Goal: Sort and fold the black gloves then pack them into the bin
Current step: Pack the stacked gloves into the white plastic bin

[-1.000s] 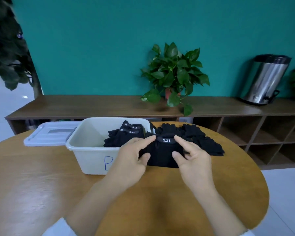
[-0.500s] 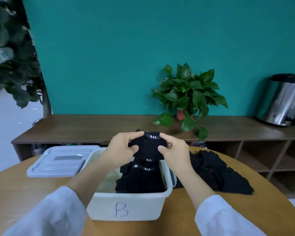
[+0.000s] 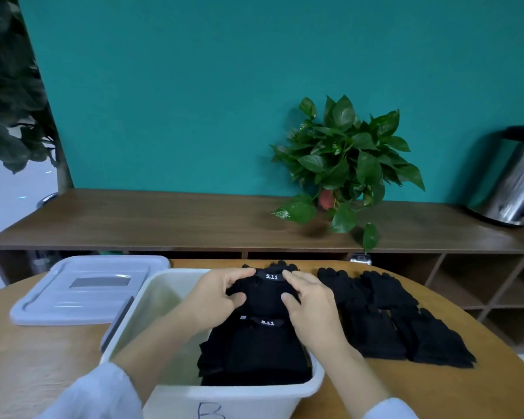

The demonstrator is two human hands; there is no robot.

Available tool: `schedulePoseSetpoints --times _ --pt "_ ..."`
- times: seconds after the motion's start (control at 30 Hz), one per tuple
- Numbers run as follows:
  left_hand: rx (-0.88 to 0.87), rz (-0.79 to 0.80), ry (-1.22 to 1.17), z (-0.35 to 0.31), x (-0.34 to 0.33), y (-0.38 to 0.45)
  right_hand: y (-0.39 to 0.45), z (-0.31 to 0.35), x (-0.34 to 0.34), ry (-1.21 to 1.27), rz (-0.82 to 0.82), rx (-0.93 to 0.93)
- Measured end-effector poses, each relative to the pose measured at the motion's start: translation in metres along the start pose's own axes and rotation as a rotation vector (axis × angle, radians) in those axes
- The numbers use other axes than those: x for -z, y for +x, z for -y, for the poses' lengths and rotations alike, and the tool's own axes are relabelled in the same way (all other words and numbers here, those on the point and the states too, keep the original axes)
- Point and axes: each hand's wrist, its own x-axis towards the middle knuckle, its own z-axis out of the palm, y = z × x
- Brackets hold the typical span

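Left hand (image 3: 217, 293) and right hand (image 3: 307, 297) both pinch a folded glove (image 3: 266, 293), held over the far end of the bin (image 3: 164, 297). A stack (image 3: 254, 349) is already packed below it. Loose gloves (image 3: 400, 322) on the table (image 3: 43, 352), right of the bin, are left to fold. Roughly midway, I'd judge.

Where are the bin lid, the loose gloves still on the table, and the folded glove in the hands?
bin lid (image 3: 88, 290): head view, flat top panel.
loose gloves (image 3: 406, 325): head view, middle of the pile.
folded glove (image 3: 265, 293): head view, body below its 5.11 cuff label.
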Motion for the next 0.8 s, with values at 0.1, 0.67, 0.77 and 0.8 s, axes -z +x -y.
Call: schedulePoseSetpoints --times 0.1,0.67,0.77,0.8 --pt "0.003 0.021 -0.025 0.002 0.002 0.000 0.000 0.000 0.000 0.002 0.007 -0.005" --pt "-0.128 0.130 0.016 0.005 0.011 -0.028 -0.023 0.029 0.008 -0.214 0.109 0.183" --pt "-0.170 0.205 0.167 0.007 0.014 -0.030 -0.028 0.036 0.003 -0.302 0.272 0.134" --pt "-0.187 0.245 0.230 0.008 0.015 -0.030 -0.028 0.037 0.000 -0.352 0.320 0.114"
